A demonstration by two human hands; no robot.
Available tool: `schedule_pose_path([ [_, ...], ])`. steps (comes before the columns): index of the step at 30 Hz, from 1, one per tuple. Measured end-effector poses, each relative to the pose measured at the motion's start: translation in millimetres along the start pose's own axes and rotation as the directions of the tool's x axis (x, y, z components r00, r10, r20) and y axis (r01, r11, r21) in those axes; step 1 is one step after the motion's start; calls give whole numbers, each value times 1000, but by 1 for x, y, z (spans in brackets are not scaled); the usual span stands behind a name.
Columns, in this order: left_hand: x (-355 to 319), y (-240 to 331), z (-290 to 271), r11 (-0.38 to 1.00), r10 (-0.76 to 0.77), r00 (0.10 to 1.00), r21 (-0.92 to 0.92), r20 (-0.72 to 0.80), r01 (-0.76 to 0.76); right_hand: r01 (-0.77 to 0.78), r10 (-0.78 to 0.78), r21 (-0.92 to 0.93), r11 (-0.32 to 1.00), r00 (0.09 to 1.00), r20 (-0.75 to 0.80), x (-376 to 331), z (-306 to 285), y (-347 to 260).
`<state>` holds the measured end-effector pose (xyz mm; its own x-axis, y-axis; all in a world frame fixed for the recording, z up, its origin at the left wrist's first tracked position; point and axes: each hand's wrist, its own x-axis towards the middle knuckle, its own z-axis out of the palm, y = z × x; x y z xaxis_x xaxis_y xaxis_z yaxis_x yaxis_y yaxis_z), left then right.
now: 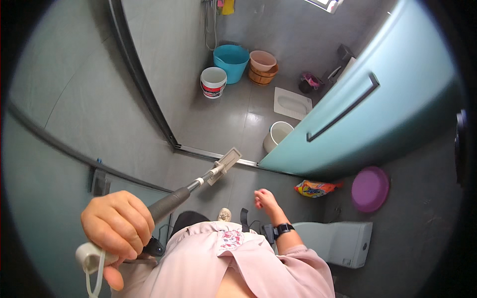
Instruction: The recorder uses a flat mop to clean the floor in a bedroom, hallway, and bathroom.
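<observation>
My left hand [118, 223] is wrapped round the handle of a flat mop [169, 203], near the pale end cap with its hanging loop. The mop's pole slants away to the right. Its rectangular beige head [227, 161] is by the metal door track [198, 152], partly over it. Held out in front of my body, my right hand [267, 199] has curled fingers and nothing visible in them. A dark band circles that wrist.
A frosted glass door [377, 109] with a black handle stands open on the right. Beyond the track are a white bucket [213, 83], a blue tub [231, 62], a wooden basin [263, 76] and a squat toilet [293, 103]. A toilet [348, 243] and purple basin [370, 189] are nearer, right.
</observation>
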<state>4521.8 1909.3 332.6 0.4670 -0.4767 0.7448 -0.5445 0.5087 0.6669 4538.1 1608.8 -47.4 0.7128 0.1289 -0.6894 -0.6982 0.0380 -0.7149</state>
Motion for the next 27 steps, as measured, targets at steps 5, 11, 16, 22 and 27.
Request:
schedule_pose_path([
  [5, 62, -79, -64, 997, 31, 993, -73, 116, -23, -171, 133, 66, 983, 914, 384, 77, 55, -138],
  [11, 100, -156, -144, 986, 75, 984, -158, 160, -49, -341, 91, 285, 896, 769, 633, 176, 94, -217],
  [16, 160, -211, -197, 975, 50, 960, -222, 276, 13, -354, 65, 566, 745, 882, 467, 222, 87, -281],
  [22, 209, -284, -257, 943, -49, 774, -227, 632, 245, -371, -4, 789, 490, 904, 428, 314, 58, -326],
  [27, 241, -347, -311, 943, -238, 797, -64, 555, 326, -312, 18, 769, 558, 931, 365, 401, 35, -382],
])
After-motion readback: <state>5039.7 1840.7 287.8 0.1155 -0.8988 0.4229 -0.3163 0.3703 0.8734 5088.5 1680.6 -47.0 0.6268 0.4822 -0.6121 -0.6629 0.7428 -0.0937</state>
